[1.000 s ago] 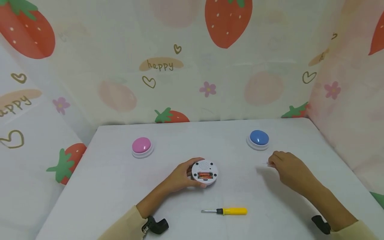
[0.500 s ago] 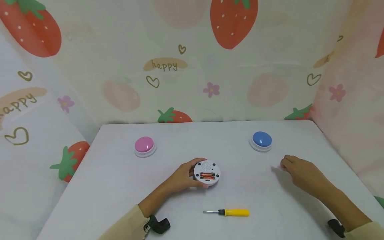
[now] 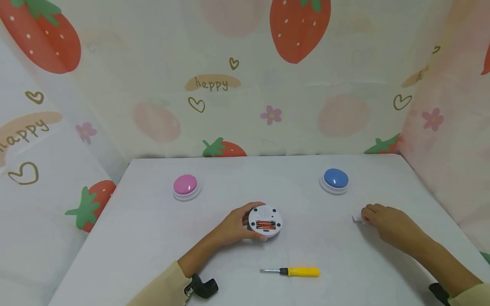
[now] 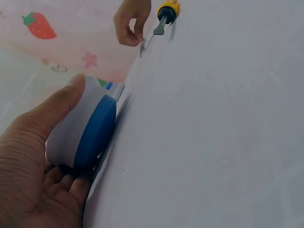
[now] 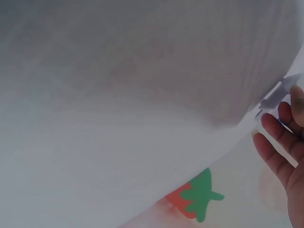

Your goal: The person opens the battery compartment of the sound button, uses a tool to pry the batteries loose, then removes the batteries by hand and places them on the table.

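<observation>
My left hand [image 3: 234, 226] grips a round push button [image 3: 266, 214] by its rim, base side up. Its white base shows a speaker grille and an uncovered battery slot with red batteries in it. In the left wrist view, the blue dome [image 4: 99, 130] faces down toward the table. Over at the right, my right hand [image 3: 390, 223] pinches a small white plastic piece [image 5: 277, 96] just above or on the table; the head view shows only its edge. A screwdriver [image 3: 302, 272] with a yellow handle lies in front, between the hands.
A pink push button [image 3: 185, 185] stands dome up at the back left, and a blue push button [image 3: 336, 178] at the back right. The white tabletop [image 3: 229, 174] ends at a strawberry-print backdrop [image 3: 291, 85].
My right hand has moved to the right and a little nearer, and the white piece's edge now shows more at its fingertips. The left hand keeps its grip on the push button.
</observation>
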`<state>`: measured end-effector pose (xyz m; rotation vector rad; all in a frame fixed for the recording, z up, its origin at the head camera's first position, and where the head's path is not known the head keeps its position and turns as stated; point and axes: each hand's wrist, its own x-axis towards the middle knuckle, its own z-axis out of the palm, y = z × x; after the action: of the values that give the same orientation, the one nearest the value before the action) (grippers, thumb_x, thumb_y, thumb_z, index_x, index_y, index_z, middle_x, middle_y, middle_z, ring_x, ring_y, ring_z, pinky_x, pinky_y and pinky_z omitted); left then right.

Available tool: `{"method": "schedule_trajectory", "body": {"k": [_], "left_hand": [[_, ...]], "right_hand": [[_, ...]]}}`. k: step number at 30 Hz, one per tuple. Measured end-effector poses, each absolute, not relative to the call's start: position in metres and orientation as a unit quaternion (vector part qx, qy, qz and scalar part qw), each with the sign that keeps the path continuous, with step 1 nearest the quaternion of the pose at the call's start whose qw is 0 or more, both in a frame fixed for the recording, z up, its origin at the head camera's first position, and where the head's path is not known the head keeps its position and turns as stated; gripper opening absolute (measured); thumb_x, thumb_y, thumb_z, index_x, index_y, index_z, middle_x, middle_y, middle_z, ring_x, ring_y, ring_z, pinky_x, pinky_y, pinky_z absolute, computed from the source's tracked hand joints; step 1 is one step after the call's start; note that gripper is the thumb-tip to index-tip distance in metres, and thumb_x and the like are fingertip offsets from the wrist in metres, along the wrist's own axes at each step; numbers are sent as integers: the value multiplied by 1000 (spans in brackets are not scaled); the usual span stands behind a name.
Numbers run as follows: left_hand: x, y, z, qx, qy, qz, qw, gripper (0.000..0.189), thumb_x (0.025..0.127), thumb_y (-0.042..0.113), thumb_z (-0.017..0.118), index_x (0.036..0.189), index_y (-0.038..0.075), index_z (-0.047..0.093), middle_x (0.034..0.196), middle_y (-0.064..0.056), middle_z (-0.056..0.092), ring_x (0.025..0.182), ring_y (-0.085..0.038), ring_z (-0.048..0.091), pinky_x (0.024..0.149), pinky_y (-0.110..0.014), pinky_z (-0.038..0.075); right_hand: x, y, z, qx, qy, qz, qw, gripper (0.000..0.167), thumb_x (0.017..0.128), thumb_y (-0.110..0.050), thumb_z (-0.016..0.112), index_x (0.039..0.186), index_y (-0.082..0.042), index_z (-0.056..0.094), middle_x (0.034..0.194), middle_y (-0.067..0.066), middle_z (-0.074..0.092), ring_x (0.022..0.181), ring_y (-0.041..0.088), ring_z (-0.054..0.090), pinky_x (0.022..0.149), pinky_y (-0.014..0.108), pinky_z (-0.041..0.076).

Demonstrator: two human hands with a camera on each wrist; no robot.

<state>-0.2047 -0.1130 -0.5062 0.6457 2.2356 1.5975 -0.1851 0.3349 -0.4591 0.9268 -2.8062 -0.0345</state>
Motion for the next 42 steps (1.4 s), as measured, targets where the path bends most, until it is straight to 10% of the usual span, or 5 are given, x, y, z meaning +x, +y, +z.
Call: {"method": "schedule_trajectory", "body": {"k": [23,32,42], "left_hand": [[-201,-116,-509,229,782,557,159,89,75,20,92,151,21,46,143,2,56,128,-13,56,108,-25,45],[-202,-114,-509,238,778,558,162,90,75,20,93,151,20,45,142,3,56,129,-12,56,108,-24,45],[-204,-113,-506,244,788,545,149,92,72,20,95,149,23,44,142,6,55,130,-12,54,109,-26,44]], "right_hand": [[-160,264,-439,365,-925,53,95,20,82,-14,85,98,-16,73,89,-9,70,77,8,64,70,31,60],[-133,212,-444,380,-921,80,-30,27,95,-43,71,106,-19,75,98,-10,72,87,9,66,81,35,61],[-124,182,-453,427,-898,94,-48,46,90,-61,67,104,-18,72,92,-12,64,73,-1,50,67,23,52]]}}
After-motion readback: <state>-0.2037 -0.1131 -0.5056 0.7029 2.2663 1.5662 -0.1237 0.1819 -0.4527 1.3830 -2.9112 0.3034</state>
